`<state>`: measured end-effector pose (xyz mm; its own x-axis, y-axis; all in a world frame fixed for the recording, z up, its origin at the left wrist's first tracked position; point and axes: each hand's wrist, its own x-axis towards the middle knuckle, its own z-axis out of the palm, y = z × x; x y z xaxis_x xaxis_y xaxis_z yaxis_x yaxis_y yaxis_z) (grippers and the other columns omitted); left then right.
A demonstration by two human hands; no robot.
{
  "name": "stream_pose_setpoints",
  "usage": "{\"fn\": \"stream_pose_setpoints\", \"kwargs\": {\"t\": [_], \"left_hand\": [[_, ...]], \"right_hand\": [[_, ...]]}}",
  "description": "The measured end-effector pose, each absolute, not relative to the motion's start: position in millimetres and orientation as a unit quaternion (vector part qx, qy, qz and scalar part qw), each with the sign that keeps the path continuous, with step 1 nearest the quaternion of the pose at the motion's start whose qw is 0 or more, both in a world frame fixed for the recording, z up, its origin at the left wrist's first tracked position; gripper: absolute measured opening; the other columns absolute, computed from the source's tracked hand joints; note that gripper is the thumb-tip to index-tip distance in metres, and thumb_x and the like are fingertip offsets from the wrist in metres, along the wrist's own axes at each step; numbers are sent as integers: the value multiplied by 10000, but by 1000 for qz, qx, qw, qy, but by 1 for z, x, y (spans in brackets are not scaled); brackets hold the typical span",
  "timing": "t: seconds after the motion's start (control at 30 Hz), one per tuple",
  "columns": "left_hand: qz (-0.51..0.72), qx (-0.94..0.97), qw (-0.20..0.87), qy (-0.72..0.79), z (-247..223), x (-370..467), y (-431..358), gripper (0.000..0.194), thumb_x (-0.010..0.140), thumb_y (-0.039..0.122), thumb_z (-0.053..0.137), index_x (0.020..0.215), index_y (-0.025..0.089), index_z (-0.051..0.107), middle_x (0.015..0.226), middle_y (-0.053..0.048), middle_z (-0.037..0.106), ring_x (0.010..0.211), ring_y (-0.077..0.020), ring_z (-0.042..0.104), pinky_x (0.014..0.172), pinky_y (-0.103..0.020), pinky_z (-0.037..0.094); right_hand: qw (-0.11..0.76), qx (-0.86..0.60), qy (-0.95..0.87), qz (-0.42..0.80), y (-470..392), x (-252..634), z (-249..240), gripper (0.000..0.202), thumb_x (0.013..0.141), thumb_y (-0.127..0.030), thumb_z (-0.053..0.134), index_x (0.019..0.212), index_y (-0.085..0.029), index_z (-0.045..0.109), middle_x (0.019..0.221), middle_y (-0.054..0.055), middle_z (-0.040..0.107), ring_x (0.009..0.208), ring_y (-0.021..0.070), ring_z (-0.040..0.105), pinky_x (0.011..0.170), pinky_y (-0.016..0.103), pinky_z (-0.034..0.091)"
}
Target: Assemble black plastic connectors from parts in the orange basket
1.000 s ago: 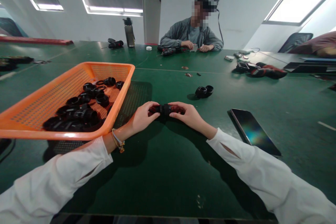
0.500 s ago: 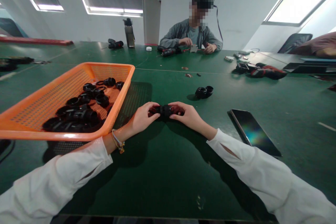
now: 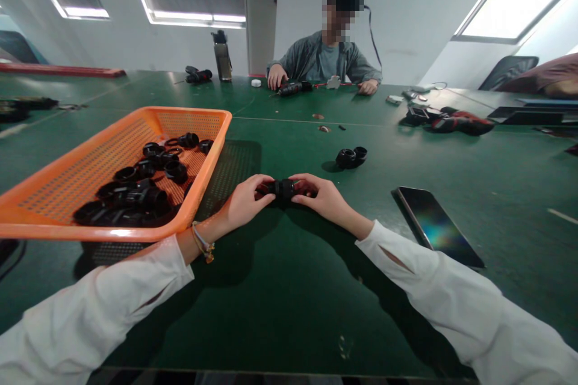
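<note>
A black part [image 3: 284, 189] is being gripped between the left hand [image 3: 246, 199] and the right hand [image 3: 327, 199]; how complete it is cannot be told. Loose parts [image 3: 143, 197] are being held untouched in the basket [image 3: 115, 233] beside the left hand; another black piece [image 3: 346, 159] is lying beyond the right hand.

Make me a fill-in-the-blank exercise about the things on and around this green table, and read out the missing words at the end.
The left hand and right hand together hold a part whose colour is ____.
The basket has the colour ____.
The bracelet is worn on the ____ wrist.
From the wearer's own viewpoint, the phone lies to the ____ of both hands.

Missing words: black; orange; left; right.
</note>
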<state>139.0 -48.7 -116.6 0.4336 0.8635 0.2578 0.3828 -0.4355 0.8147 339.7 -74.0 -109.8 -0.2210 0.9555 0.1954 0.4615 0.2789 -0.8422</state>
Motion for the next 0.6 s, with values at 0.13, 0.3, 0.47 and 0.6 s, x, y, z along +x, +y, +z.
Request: {"fn": "stream_pose_setpoints", "kwargs": {"t": [0.13, 0.3, 0.47, 0.6], "left_hand": [[345, 773, 346, 405, -116, 139, -49, 243, 725, 200, 573, 962, 148, 568, 967, -64, 627, 842, -167, 617, 733, -304, 537], [345, 772, 347, 406, -116, 140, -49, 245, 727, 199, 573, 966, 145, 567, 953, -63, 628, 842, -169, 621, 744, -310, 537], [340, 770, 345, 415, -116, 141, -49, 243, 724, 192, 572, 961, 137, 568, 940, -64, 628, 835, -171, 619, 752, -319, 531], [341, 770, 344, 415, -116, 140, -49, 251, 723, 188, 568, 967, 132, 564, 956, -69, 625, 847, -171, 620, 749, -312, 534]], "right_hand": [[365, -507, -707, 330, -74, 339, -108, 358, 678, -189, 652, 1035, -176, 629, 783, 18, 700, 689, 146, 628, 639, 279, 463], [364, -505, -711, 327, -74, 339, -107, 351, 685, -199, 650, 1035, -181, 634, 778, 15, 701, 688, 148, 630, 640, 282, 468], [363, -509, -707, 331, -74, 339, -107, 356, 681, -198, 652, 1035, -175, 637, 778, 15, 704, 684, 145, 631, 643, 279, 473], [361, -512, -705, 333, -74, 338, -107, 362, 682, -199, 650, 1042, -162, 636, 781, 19, 706, 684, 145, 630, 641, 279, 470]]}}
